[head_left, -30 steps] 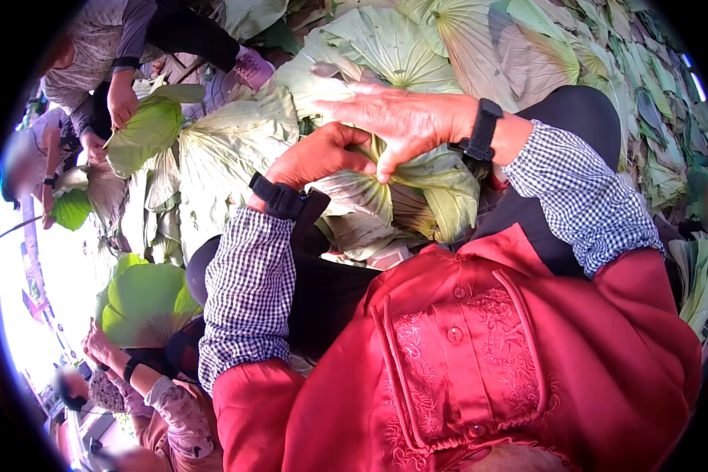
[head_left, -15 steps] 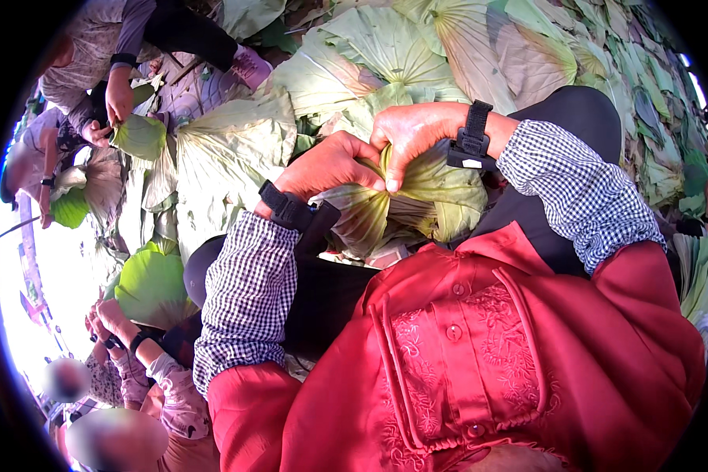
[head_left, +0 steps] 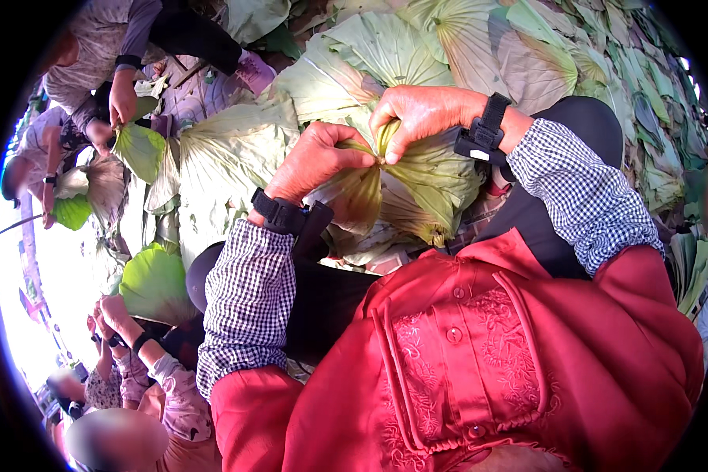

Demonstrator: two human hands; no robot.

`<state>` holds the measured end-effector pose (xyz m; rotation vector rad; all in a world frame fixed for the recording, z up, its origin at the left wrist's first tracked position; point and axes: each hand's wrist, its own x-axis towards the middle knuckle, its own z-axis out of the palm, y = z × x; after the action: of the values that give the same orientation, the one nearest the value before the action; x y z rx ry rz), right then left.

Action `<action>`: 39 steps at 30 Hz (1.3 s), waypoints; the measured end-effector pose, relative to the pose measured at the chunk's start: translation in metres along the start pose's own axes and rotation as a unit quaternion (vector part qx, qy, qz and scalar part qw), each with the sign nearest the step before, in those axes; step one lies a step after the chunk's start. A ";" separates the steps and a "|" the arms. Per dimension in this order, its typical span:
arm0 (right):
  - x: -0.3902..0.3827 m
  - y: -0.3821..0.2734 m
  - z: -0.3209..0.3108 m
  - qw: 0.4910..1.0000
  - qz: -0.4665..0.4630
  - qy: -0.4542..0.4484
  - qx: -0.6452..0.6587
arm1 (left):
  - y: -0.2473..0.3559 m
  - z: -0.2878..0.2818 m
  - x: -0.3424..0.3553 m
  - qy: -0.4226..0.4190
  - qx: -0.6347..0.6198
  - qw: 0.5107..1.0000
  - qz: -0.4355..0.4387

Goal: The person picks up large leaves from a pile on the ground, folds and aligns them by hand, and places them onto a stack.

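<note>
A yellow-green lotus leaf [head_left: 434,190] hangs gathered in folds above my lap. My left hand [head_left: 313,161] pinches it near its centre between thumb and fingers. Right beside that, my right hand [head_left: 425,114] pinches the same leaf, and the two thumbs nearly meet. Below the hands the leaf spreads in two lobes, its lower edge browned. Part of it is hidden behind my fingers. Black straps circle both my wrists.
Large pale lotus leaves [head_left: 393,51] lie overlapped in front of me and along the right. At the upper left a person holds a green leaf [head_left: 140,151]. Other people sit at the lower left by a bright green leaf [head_left: 156,285].
My hands have drawn slightly apart at the leaf's centre, the right one up. The leaf's folds have opened a little into two lobes. The upper-left person's leaf has tilted.
</note>
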<state>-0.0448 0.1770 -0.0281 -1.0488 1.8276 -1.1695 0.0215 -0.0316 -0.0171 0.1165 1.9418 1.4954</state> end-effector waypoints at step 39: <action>-0.060 0.021 -0.092 0.800 -0.125 0.428 0.401 | -0.055 -0.048 -0.015 0.322 0.317 0.889 0.066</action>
<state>-0.1058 0.2691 -0.0081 -0.2279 1.4503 -2.5737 0.0237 -0.0966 -0.0540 0.0348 2.9711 0.9712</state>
